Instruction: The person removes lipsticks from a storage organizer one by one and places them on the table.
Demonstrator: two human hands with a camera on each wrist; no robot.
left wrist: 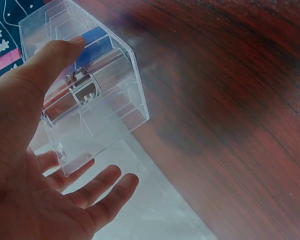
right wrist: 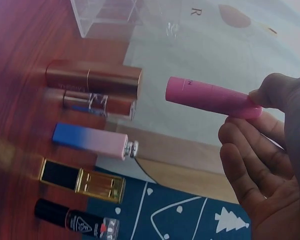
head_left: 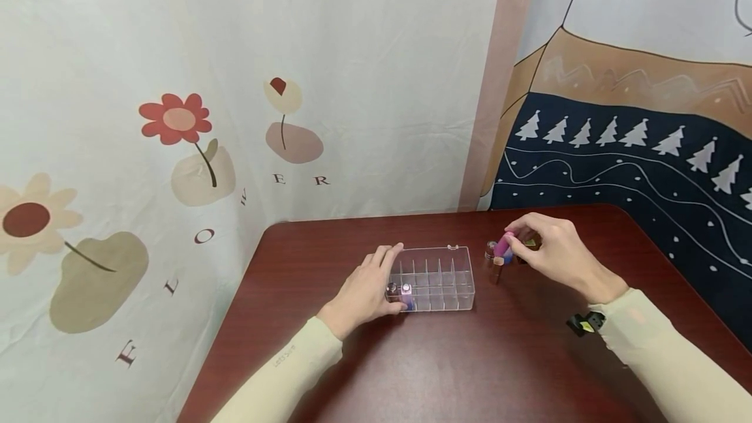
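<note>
My right hand (head_left: 552, 253) pinches a pink lipstick tube (right wrist: 207, 96) by one end, between thumb and fingertips, raised above the other tubes. My left hand (head_left: 365, 287) holds the left end of a clear divided organizer box (head_left: 460, 305), thumb on the front wall and fingers at the back. Inside the box's left compartments stand a dark-capped tube (head_left: 392, 291) and a pale-topped blue tube (head_left: 407, 297). Below my right hand are a copper lipstick tube (right wrist: 97, 79), a small clear-and-brown tube (right wrist: 117, 106) and a blue-to-pink tube (right wrist: 90, 141), all upright on the table.
A black-and-gold lipstick (right wrist: 82, 180) and a black tube with a clear end (right wrist: 72, 217) stand farther along the same row. Everything sits on a dark red wooden table (head_left: 446, 364). Behind it hangs a pale printed cloth (head_left: 376, 83), with a dark-blue tree pattern (head_left: 617, 168) at right.
</note>
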